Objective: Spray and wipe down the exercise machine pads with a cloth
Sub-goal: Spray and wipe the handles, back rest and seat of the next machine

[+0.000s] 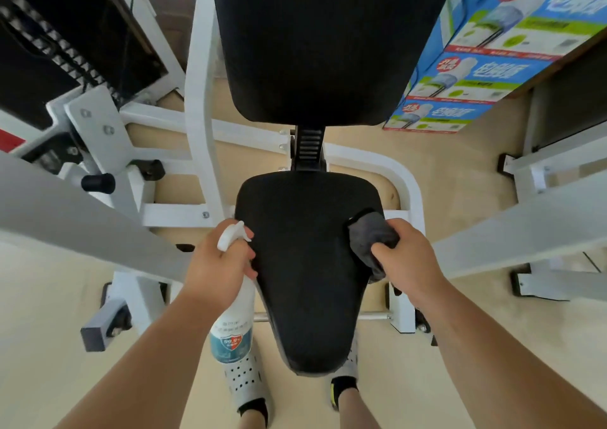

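Black seat pad (pixel 305 264), beige floor (pixel 443 166)

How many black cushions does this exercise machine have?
2. The seat pad sits low in the middle, between both hands. The back pad stands above it at the top. Others may be out of view.

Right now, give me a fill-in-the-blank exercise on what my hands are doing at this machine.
1. The left hand holds a white spray ____.
2. The right hand presses a grey ____ against the seat pad.
3. The cloth sits at the seat pad's ____ edge.
4. The back pad is coloured ____.

Missing words: bottle; cloth; right; black
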